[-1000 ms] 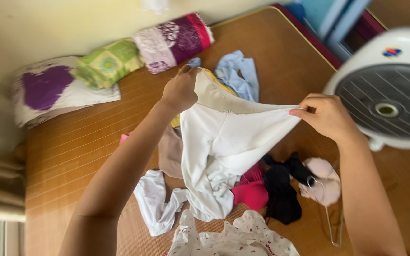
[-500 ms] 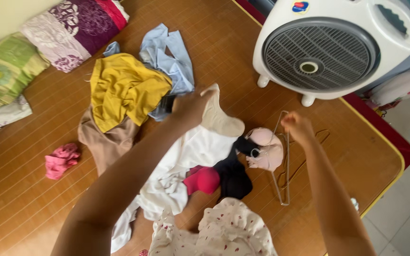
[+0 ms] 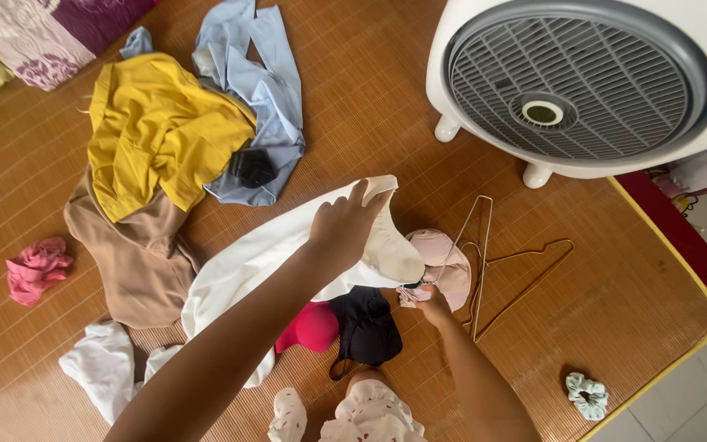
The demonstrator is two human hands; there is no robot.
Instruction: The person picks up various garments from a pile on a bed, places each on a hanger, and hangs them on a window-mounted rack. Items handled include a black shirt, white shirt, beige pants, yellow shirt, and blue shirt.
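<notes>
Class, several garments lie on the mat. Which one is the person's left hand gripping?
The white garment. The left hand clutches its upper edge, while the yellow garment, light blue shirt and tan garment lie untouched beyond it.

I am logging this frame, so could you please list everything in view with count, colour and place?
white garment: 1, white, centre, gripped by left hand
yellow garment: 1, yellow, upper left, on the tan one
tan garment: 1, tan, left
blue shirt: 1, light blue, top centre
black item: 1, black, on blue shirt
pink cloth: 1, pink, far left
white cloth: 1, white, lower left
red piece: 1, red, lower centre
black piece: 1, black, lower centre
pink bra: 1, pale pink, centre right
hangers: at least 2, wire, right of bra
fan: 1, white and grey, top right
scrunchie: 1, pale green, lower right
pillows: patterned, top left
mat: 1, woven brown
left hand: closed on white garment
right hand: at bra and hangers
</notes>
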